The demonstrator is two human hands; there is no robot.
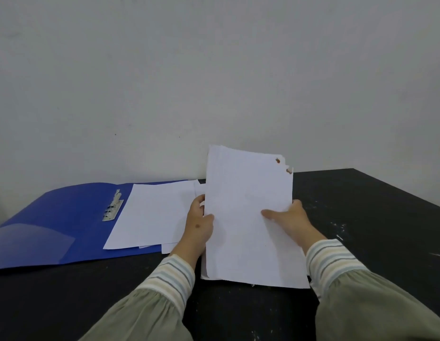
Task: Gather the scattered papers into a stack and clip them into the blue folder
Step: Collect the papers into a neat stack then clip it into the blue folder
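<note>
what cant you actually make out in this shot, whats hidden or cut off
Head view only:
- Stack of papers: sheet count unclear; the front sheet covers the rest.
- Left hand and right hand: fingers hidden behind the stack.
- Blue folder: right half covered by loose sheets.
- Metal clip: too small to tell open or closed.

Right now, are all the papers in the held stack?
No: loose sheets lie on the blue folder, beside the stack both hands hold.

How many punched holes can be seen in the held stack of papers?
2. Both are near the top right corner of the held stack: one hole just inside the top edge, the other hole torn open at the right edge. Others may be hidden.
</note>
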